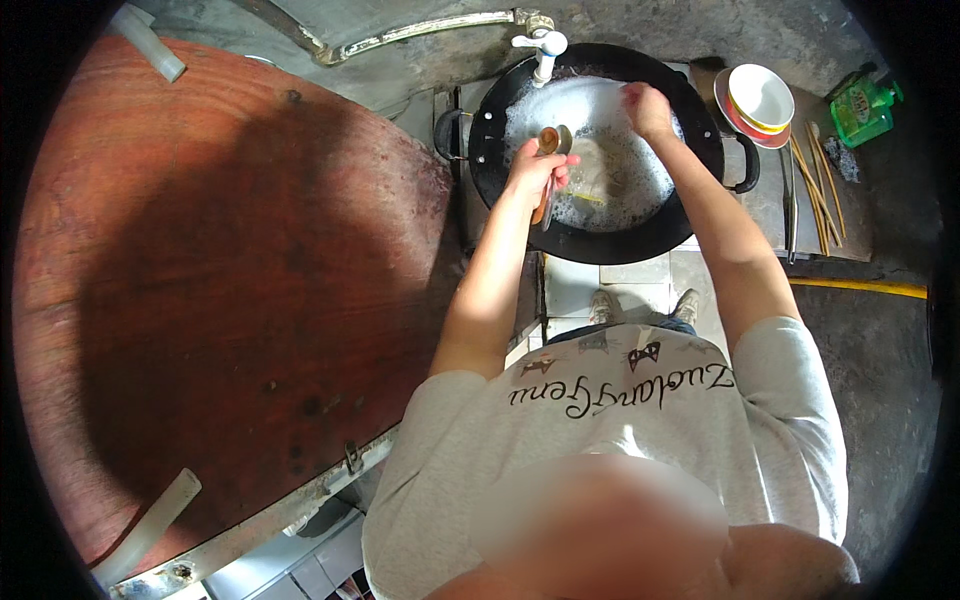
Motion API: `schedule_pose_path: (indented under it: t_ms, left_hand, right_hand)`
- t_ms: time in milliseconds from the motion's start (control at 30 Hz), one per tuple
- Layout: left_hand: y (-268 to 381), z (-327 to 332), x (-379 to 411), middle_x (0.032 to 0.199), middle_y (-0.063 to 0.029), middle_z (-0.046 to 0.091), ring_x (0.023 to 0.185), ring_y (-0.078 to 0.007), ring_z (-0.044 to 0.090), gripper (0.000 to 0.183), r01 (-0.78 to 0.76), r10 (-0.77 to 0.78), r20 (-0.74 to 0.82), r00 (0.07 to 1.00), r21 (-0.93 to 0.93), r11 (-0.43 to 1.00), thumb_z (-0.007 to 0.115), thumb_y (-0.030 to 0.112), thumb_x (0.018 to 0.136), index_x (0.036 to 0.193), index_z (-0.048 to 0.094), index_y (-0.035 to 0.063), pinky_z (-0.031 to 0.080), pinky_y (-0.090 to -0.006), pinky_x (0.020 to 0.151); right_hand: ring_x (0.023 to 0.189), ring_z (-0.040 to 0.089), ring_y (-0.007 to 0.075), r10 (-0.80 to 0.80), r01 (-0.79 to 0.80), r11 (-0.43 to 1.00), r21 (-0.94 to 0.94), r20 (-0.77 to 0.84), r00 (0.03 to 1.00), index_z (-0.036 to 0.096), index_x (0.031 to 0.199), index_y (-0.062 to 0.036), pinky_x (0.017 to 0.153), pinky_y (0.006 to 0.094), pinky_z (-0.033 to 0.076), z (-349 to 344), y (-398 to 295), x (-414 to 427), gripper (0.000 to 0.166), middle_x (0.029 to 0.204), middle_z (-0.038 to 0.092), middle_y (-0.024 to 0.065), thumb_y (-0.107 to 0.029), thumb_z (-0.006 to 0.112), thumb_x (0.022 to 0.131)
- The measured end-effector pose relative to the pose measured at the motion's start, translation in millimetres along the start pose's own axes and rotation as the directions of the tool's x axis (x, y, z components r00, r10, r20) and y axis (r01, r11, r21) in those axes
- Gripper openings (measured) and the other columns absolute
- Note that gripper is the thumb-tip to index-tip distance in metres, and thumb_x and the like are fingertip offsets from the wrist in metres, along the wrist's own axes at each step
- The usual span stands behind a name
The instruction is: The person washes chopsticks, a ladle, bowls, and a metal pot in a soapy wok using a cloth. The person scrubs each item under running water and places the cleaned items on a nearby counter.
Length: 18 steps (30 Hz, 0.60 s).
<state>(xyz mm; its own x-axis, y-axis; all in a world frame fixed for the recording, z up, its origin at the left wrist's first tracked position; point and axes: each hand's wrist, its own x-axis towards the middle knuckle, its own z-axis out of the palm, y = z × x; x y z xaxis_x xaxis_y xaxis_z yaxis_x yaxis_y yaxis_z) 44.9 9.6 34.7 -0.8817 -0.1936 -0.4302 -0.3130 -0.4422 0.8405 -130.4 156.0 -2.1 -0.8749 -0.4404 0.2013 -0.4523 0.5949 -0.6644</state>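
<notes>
A black two-handled wok (592,251) holds foamy water (630,187). My left hand (534,174) is over its left side, gripping a brown spoon (548,140) and a metal spoon (565,137) together; their handles stick out below the fist. At the upper right inside the wok, my right hand (648,112) is curled by the suds. Its fingers are partly hidden, so whether it holds anything cannot be told. A small yellow-green strip (586,198) shows in the water between the hands.
A white tap (544,52) overhangs the wok's back rim. To the right are stacked bowls (761,97), chopsticks (817,195), metal tongs or a similar utensil (792,206), a scouring pad (841,159) and a green pump bottle (862,112). A reddish wooden tabletop (225,262) lies left.
</notes>
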Motion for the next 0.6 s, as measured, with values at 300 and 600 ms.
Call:
schedule_pose_path:
  t_ms: [300,600]
  left_hand:
    - [-91.6,-41.3,114.0,0.090,-0.0144,0.055,0.073,-0.0238,0.057,0.043,-0.025,0.196,-0.420,0.886,0.379,0.925,0.043,-0.004,0.075,0.117,0.037,0.0081,0.048,-0.0367,0.052]
    - [-44.7,4.0,83.3,0.105,-0.0230,0.052,0.097,-0.0315,0.052,0.029,0.087,0.407,-0.363,0.838,0.826,0.557,0.051,0.011,0.076,0.102,0.050,0.0003,0.041,-0.0367,0.081]
  right_hand:
    - [0.072,0.057,0.0201,0.142,-0.524,0.718,0.457,0.642,0.754,0.058,0.099,-0.0056,0.058,0.0333,0.048,55.5,-34.9,-19.4,0.027,0.086,0.060,0.0107,-0.015,0.058,0.074]
    - [0.080,0.058,0.0318,0.282,-0.218,0.957,-0.193,0.425,0.860,0.061,0.087,-0.0015,0.073,0.0365,0.045,-0.4,-13.4,-22.8,0.049,0.085,0.060,0.0197,-0.048,0.054,0.074]
